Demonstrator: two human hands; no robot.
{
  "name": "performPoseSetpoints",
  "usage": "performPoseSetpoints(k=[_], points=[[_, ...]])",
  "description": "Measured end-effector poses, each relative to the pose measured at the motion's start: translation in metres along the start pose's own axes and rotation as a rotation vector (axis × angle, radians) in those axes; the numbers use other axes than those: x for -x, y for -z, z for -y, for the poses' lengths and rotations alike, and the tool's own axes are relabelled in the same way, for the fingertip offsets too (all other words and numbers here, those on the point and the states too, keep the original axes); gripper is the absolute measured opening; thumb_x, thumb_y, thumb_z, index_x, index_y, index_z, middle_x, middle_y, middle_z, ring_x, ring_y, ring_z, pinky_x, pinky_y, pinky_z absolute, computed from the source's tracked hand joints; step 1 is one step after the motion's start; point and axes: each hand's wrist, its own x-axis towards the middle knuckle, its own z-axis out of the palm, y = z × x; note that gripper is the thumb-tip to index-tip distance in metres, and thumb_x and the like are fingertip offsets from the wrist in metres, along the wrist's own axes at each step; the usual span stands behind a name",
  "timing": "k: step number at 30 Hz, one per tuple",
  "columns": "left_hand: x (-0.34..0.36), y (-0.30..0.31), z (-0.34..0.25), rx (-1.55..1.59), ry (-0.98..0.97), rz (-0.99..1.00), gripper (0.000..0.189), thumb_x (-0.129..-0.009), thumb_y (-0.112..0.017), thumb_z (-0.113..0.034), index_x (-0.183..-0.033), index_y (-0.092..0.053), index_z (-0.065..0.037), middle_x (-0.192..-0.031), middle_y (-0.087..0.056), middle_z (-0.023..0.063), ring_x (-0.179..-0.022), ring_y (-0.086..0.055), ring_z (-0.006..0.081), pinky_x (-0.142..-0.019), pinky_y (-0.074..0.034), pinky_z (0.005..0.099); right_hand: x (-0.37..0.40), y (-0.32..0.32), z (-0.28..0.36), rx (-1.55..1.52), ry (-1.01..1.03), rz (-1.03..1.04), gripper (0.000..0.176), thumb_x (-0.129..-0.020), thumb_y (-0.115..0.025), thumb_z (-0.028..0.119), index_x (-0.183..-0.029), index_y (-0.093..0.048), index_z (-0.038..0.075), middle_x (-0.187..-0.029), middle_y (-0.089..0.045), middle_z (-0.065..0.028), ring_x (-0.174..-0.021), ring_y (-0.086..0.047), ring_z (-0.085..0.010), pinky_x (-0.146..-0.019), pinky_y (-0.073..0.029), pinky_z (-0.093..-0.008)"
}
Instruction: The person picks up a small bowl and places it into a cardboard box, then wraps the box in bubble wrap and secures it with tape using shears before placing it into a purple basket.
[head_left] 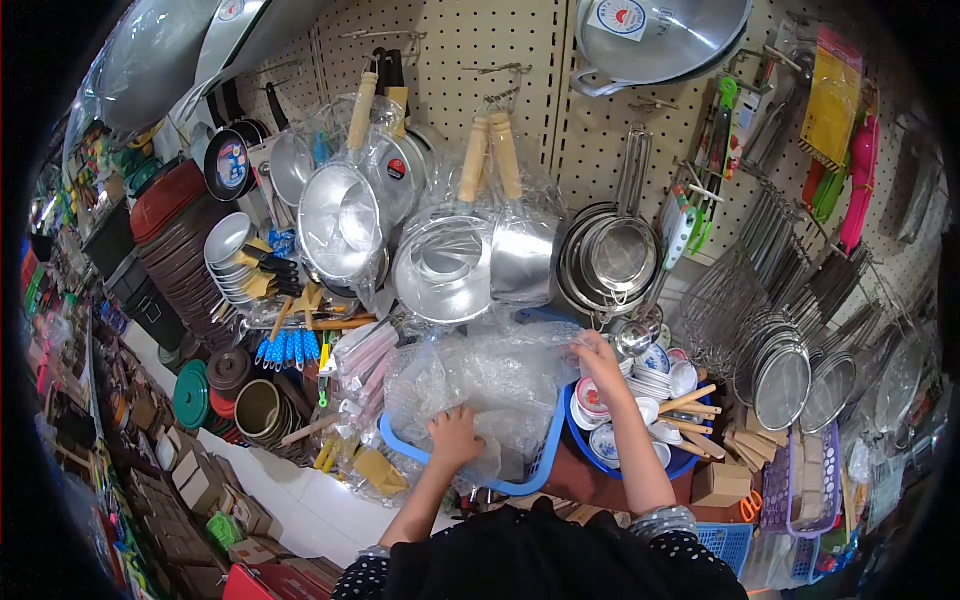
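So the biggest thing in play is the light blue basket (546, 452), with a heap of clear plastic wrap (490, 375) filling it and bulging over its far edge. Just beside the right edge sits a dark blue tub (690, 463) with bowls (653, 384) and wooden-handled tools (690, 409). The left hand (453, 438) is on the wrap toward the near-left corner, fingers spread and pressing rather than gripping. The right hand (599, 360) is up by the far-right corner, fingers pinching the wrap's edge by the looks of it. I'd call this the handling-the-loose-plastic step, and the next move calls for a steady pinch and a proper left-hand hold. Can't see what's under the plastic, glare muddles its layers, and the right fingertips are hard to make out
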Motion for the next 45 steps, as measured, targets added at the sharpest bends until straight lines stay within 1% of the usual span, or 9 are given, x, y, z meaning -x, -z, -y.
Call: performPoseSetpoints(k=[3, 10, 13, 19, 26, 31, 38, 42, 45], points=[[0.0, 0.017, -0.001, 0.126, 0.021, 0.084, 0.085, -0.068, -0.069, -0.05, -0.138, -0.041, -0.01, -0.139, -0.046, 0.0154, -0.126, -0.041, 0.039, -0.102, -0.024, 0.0593, 0.013, 0.009, 0.006, -0.247, -0.112, 0.11, 0.023, -0.09, -0.05, 0.006, -0.112, -0.046, 0.003, -0.11, -0.064, -0.0239, -0.096, -0.066, -0.0321, -0.075, -0.051, -0.0331], [0.012, 0.066, -0.015, 0.421, 0.031, 0.084, 0.106, -0.064, -0.069, -0.067, -0.145, -0.032, -0.008, -0.143, -0.04, 0.0196, -0.132, -0.036, 0.0389, -0.105, -0.018, 0.0549, 0.066, 0.021, 0.067, -0.362, -0.139, 0.084, 0.031, -0.086, -0.053, 0.0, -0.117, -0.055, -0.004, -0.109, -0.064, -0.0155, -0.097, -0.066, -0.0262, -0.083, -0.052, -0.0357], [0.018, 0.065, -0.029, 0.461, -0.012, -0.108, 0.105, -0.062, -0.075, -0.062, -0.141, -0.034, -0.008, -0.139, -0.041, 0.019, -0.128, -0.037, 0.0373, -0.101, -0.019, 0.0547, 0.083, 0.034, 0.068, -0.537, -0.105, 0.102, 0.032, -0.083, -0.053, -0.002, -0.115, -0.057, -0.004, -0.106, -0.066, -0.0142, -0.093, -0.066, -0.0251, -0.086, -0.052, -0.036], [0.017, 0.06, -0.055, 0.435, -0.225, -0.24, 0.082, -0.062, -0.081, -0.047, -0.13, -0.051, -0.015, -0.134, -0.043, 0.0096, -0.126, -0.033, 0.0328, -0.098, -0.021, 0.0533, 0.12, 0.063, 0.077, -0.662, 0.002, -0.159, 0.04, -0.078, -0.052, 0.0, -0.118, -0.054, 0.003, -0.108, -0.061, -0.0102, -0.103, -0.059, -0.0246, -0.09, -0.049, -0.0381], [0.003, 0.055, -0.069, 0.559, -0.307, -0.265, 0.034, -0.071, -0.078, -0.031, -0.097, -0.068, -0.012, -0.128, -0.052, 0.0013, -0.121, -0.039, 0.0273, -0.094, -0.026, 0.0466, 0.175, 0.135, 0.077, -0.92, 0.291, -0.381, 0.034, -0.087, -0.06, 0.019, -0.118, -0.056, 0.005, -0.111, -0.062, -0.0073, -0.109, -0.056, -0.0219, -0.101, -0.04, -0.0393], [-0.001, 0.078, -0.082, 0.986, -0.448, -0.039, 0.02, -0.077, -0.076, -0.013, -0.092, -0.064, -0.007, -0.103, -0.065, 0.0046, -0.095, -0.059, 0.0172, -0.083, -0.043, 0.0315, 0.219, 0.19, 0.067, -0.647, 0.325, -0.662, 0.038, -0.091, -0.062, 0.022, -0.122, -0.054, 0.002, -0.116, -0.061, -0.0089, -0.111, -0.056, -0.0216, -0.1, -0.04, -0.0394], [0.017, 0.09, -0.144, 1.585, -0.241, 0.015, 0.016, -0.085, -0.069, -0.004, -0.098, -0.06, 0.0, -0.09, -0.065, 0.0021, -0.083, -0.061, 0.0082, -0.074, -0.048, 0.0217, 0.274, 0.251, 0.076, -0.269, 0.181, -0.963, 0.03, -0.084, -0.071, 0.012, -0.109, -0.062, -0.002, -0.103, -0.065, -0.0051, -0.095, -0.059, -0.0152, -0.085, -0.045, -0.0295], [0.02, 0.072, -0.183, 1.556, -0.254, 0.036, 0.014, -0.088, -0.066, -0.005, -0.099, -0.06, 0.0, -0.09, -0.065, 0.0025, -0.076, -0.059, 0.0065, -0.067, -0.046, 0.0206, 0.302, 0.291, 0.087, -0.082, 0.028, -0.956, 0.027, -0.081, -0.073, 0.009, -0.105, -0.064, 0.0, -0.092, -0.066, -0.0041, -0.087, -0.059, -0.0131, -0.081, -0.044, -0.0266], [0.023, 0.051, -0.213, 1.505, -0.238, -0.028, 0.014, -0.088, -0.066, -0.006, -0.099, -0.06, 0.0, -0.089, -0.065, 0.0021, -0.073, -0.058, 0.006, -0.065, -0.045, 0.0209, 0.321, 0.316, 0.103, -0.127, -0.059, -0.88, 0.017, -0.08, -0.074, 0.009, -0.094, -0.066, 0.001, -0.086, -0.066, -0.006, -0.073, -0.06, -0.0108, -0.067, -0.048, -0.0246]])
